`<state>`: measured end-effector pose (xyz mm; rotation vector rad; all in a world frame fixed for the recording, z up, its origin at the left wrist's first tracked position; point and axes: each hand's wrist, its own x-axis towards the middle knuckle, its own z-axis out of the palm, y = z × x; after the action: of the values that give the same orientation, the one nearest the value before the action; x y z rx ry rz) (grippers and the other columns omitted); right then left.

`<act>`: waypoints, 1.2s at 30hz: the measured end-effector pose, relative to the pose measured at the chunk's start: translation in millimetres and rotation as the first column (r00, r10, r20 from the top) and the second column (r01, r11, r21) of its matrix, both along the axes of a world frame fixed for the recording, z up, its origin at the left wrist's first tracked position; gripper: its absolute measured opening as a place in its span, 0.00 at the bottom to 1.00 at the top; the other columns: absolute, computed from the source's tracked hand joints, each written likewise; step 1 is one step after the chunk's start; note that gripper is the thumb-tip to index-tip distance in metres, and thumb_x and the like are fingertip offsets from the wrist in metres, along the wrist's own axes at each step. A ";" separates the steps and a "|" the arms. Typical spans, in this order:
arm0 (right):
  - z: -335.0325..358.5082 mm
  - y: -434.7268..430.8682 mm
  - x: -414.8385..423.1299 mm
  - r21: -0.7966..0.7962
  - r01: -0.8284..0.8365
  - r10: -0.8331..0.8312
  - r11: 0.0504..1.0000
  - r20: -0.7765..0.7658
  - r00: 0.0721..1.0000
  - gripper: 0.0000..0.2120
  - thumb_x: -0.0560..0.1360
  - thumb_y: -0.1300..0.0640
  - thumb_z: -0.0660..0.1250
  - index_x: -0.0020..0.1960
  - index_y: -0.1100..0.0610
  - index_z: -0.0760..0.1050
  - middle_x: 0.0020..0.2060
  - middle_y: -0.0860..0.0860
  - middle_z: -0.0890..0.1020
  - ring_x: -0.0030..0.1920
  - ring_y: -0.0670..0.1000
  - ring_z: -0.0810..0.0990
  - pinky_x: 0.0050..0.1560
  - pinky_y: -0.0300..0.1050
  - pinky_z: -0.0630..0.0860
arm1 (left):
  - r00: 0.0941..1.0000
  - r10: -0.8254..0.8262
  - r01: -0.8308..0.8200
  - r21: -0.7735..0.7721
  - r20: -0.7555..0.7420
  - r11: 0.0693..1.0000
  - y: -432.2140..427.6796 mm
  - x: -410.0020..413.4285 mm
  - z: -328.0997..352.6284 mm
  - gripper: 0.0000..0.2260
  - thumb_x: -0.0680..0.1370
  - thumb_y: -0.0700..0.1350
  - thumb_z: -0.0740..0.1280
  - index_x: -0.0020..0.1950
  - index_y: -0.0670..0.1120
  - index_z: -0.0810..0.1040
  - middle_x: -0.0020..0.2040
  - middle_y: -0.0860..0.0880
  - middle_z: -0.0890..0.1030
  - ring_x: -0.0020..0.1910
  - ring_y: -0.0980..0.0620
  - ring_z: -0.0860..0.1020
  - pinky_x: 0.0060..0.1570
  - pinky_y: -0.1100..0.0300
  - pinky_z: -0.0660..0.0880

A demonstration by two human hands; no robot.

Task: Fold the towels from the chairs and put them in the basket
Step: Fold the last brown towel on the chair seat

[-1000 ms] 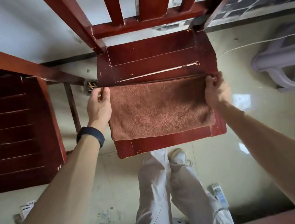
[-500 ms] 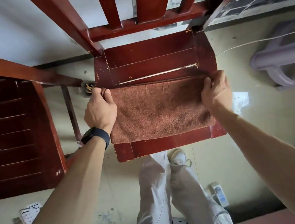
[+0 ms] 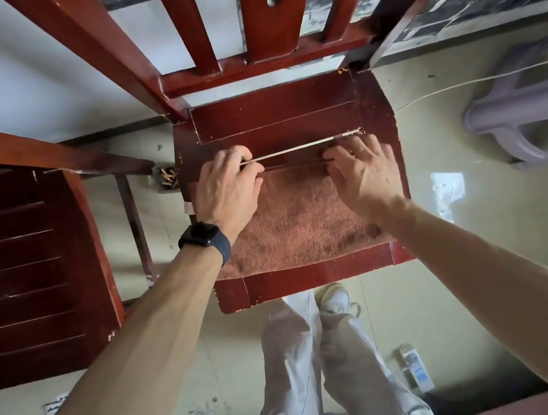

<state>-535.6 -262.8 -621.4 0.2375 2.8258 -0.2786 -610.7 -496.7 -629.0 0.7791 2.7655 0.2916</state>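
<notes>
A brown towel (image 3: 299, 228) lies folded flat on the seat of a red wooden chair (image 3: 309, 279), covering its near half. My left hand (image 3: 229, 188), with a dark watch on the wrist, rests palm down on the towel's far left edge. My right hand (image 3: 365, 175) lies palm down on the far right edge with its fingers spread. Neither hand has cloth visibly pinched in it. No basket is in view.
A thin metal rod (image 3: 299, 147) lies across the seat just beyond my fingers. A second red chair (image 3: 32, 271) stands close on the left. A pale purple plastic stool (image 3: 513, 116) sits on the floor at right. My legs (image 3: 320, 374) are in front of the seat.
Both hands left the towel's outer far corners and moved inward along its far edge, now lying flat on the cloth. The view shifted closer over the seat.
</notes>
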 end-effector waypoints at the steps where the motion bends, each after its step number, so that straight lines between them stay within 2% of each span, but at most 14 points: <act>1: -0.8 0.5 -1.6 0.004 -0.012 0.012 1.000 0.011 1.000 0.13 0.79 0.53 0.63 0.62 0.51 0.77 0.60 0.55 0.79 0.61 0.59 0.74 0.57 0.57 0.72 | 1.000 -0.014 0.014 -0.011 0.004 1.000 0.5 -1.7 -0.2 0.09 0.76 0.49 0.71 0.54 0.49 0.83 0.56 0.49 0.77 0.52 0.46 0.74 0.51 0.49 0.73; 5: -1.8 1.8 -5.0 0.014 -0.067 0.067 0.998 0.016 0.998 0.10 0.78 0.55 0.64 0.58 0.54 0.77 0.57 0.55 0.79 0.59 0.59 0.74 0.56 0.58 0.72 | 0.999 -0.034 0.035 -0.049 0.014 0.998 2.4 -7.8 2.8 0.06 0.77 0.50 0.71 0.50 0.48 0.82 0.51 0.48 0.78 0.50 0.45 0.76 0.49 0.49 0.72; 11: -1.6 6.4 -4.8 -0.046 -0.007 0.007 0.999 0.000 1.000 0.08 0.79 0.54 0.60 0.55 0.52 0.75 0.52 0.51 0.79 0.55 0.57 0.74 0.55 0.56 0.70 | 0.979 0.074 -0.075 0.000 0.191 0.997 3.6 -19.4 -2.4 0.04 0.78 0.49 0.69 0.50 0.51 0.79 0.47 0.51 0.83 0.50 0.46 0.76 0.51 0.49 0.74; 17: 2.1 9.4 -19.8 -0.070 -0.002 0.006 0.998 0.063 0.998 0.09 0.79 0.54 0.59 0.55 0.51 0.76 0.51 0.51 0.80 0.56 0.57 0.75 0.58 0.57 0.68 | 0.979 0.003 0.002 -0.026 0.203 1.000 4.4 -33.6 1.6 0.02 0.78 0.48 0.65 0.49 0.52 0.77 0.41 0.52 0.83 0.48 0.46 0.77 0.49 0.52 0.74; 20: 3.1 9.2 -23.9 -0.058 0.029 -0.024 0.998 0.092 0.995 0.10 0.78 0.53 0.61 0.57 0.49 0.77 0.53 0.52 0.79 0.57 0.58 0.74 0.60 0.56 0.67 | 0.978 -0.051 0.059 -0.032 0.204 0.998 2.6 -37.6 3.3 0.03 0.79 0.46 0.63 0.48 0.52 0.77 0.41 0.52 0.82 0.48 0.46 0.76 0.46 0.51 0.74; 23: 0.2 6.7 -18.6 -0.075 0.203 -0.204 0.976 -0.002 0.979 0.11 0.79 0.50 0.59 0.56 0.49 0.77 0.53 0.52 0.79 0.56 0.58 0.74 0.59 0.56 0.67 | 0.991 -0.021 0.027 -0.043 0.129 0.999 2.1 -31.2 3.5 0.05 0.78 0.44 0.63 0.51 0.51 0.78 0.45 0.49 0.80 0.49 0.45 0.75 0.47 0.50 0.72; 26: -0.9 1.3 0.0 -0.073 0.340 -0.348 0.937 -0.155 0.925 0.10 0.78 0.51 0.60 0.56 0.50 0.77 0.55 0.51 0.78 0.58 0.57 0.74 0.60 0.56 0.67 | 0.999 0.046 -0.046 -0.014 -0.005 0.999 0.2 -7.4 5.0 0.11 0.77 0.43 0.63 0.59 0.49 0.77 0.55 0.47 0.78 0.55 0.43 0.74 0.54 0.49 0.70; 27: -0.9 -4.4 8.8 -0.079 0.322 -0.332 0.943 -0.206 0.921 0.09 0.78 0.52 0.62 0.56 0.50 0.76 0.56 0.51 0.78 0.59 0.57 0.74 0.61 0.56 0.67 | 0.997 0.064 -0.063 0.010 -0.044 0.998 1.3 4.8 5.9 0.14 0.76 0.43 0.63 0.61 0.48 0.76 0.60 0.47 0.77 0.58 0.44 0.74 0.57 0.48 0.69; 29: -3.4 -21.1 26.9 -0.100 0.173 -0.194 0.980 -0.269 0.943 0.12 0.79 0.53 0.63 0.60 0.52 0.76 0.62 0.51 0.78 0.66 0.56 0.73 0.66 0.58 0.66 | 0.993 0.101 -0.098 0.056 -0.053 0.994 8.3 34.0 5.7 0.18 0.77 0.47 0.63 0.67 0.48 0.75 0.70 0.48 0.73 0.67 0.44 0.71 0.63 0.46 0.67; 30: -6.8 -30.5 35.0 -0.107 0.064 -0.090 0.992 -0.255 0.963 0.16 0.80 0.52 0.62 0.65 0.53 0.76 0.68 0.52 0.76 0.71 0.55 0.71 0.69 0.59 0.64 | 0.993 0.114 -0.113 0.043 -0.017 0.993 12.8 49.5 3.5 0.21 0.78 0.49 0.62 0.71 0.49 0.72 0.74 0.48 0.69 0.72 0.44 0.67 0.68 0.44 0.64; 32: -18.4 -39.7 44.9 -0.085 -0.116 0.102 0.990 -0.147 0.984 0.24 0.82 0.47 0.58 0.76 0.54 0.67 0.77 0.52 0.66 0.78 0.53 0.61 0.76 0.61 0.56 | 0.988 0.146 -0.143 -0.057 0.050 0.988 14.9 74.9 -8.0 0.28 0.79 0.56 0.60 0.79 0.50 0.63 0.80 0.47 0.58 0.79 0.43 0.56 0.74 0.40 0.54; 34: -32.3 -26.7 44.5 -0.008 -0.142 0.141 0.990 -0.059 0.988 0.28 0.83 0.42 0.54 0.81 0.50 0.57 0.81 0.52 0.56 0.81 0.52 0.52 0.78 0.63 0.49 | 0.966 0.250 -0.240 -0.139 0.060 0.961 2.3 85.4 -25.8 0.31 0.79 0.61 0.57 0.81 0.54 0.55 0.82 0.48 0.51 0.80 0.43 0.49 0.75 0.37 0.47; 36: -41.4 -3.8 42.8 0.069 -0.071 0.074 0.995 -0.034 0.997 0.30 0.83 0.38 0.51 0.81 0.47 0.52 0.81 0.52 0.52 0.81 0.52 0.49 0.77 0.65 0.48 | 0.948 0.315 -0.304 -0.188 0.032 0.934 -15.4 85.9 -39.5 0.31 0.80 0.63 0.54 0.81 0.55 0.51 0.82 0.47 0.48 0.81 0.44 0.46 0.76 0.36 0.45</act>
<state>-492.8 -266.6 -662.8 0.1451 2.8754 -0.1730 -524.7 -512.1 -668.5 0.2819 2.7995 0.1151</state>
